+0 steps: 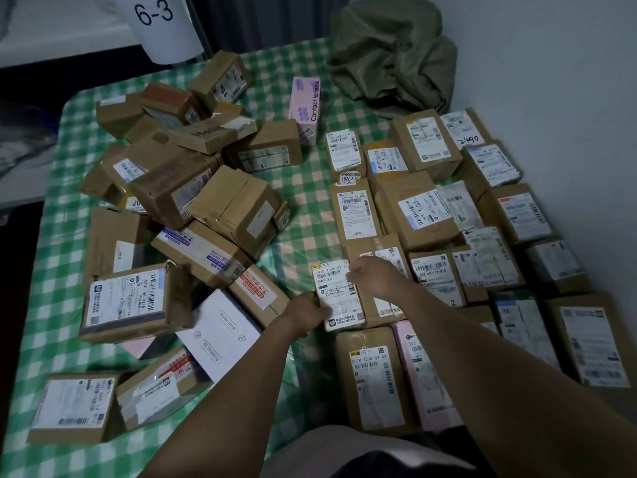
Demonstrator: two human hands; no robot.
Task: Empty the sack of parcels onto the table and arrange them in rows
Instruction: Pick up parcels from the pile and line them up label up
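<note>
A small parcel with a white shipping label (339, 294) sits at the left end of the rows of parcels (427, 215) on the right half of the table. My left hand (305, 313) grips its lower left edge. My right hand (370, 274) grips its upper right corner. A loose heap of brown cardboard parcels (179, 188) covers the left half. The olive-green sack (393, 53) lies crumpled at the far right corner, against the wall.
The table wears a green and white checked cloth (303, 188). A pink box marked "Contact lenses" (305, 105) stands upright between heap and rows. A white sign reading "6-3" (155, 22) hangs beyond the far edge. A wall borders the right side.
</note>
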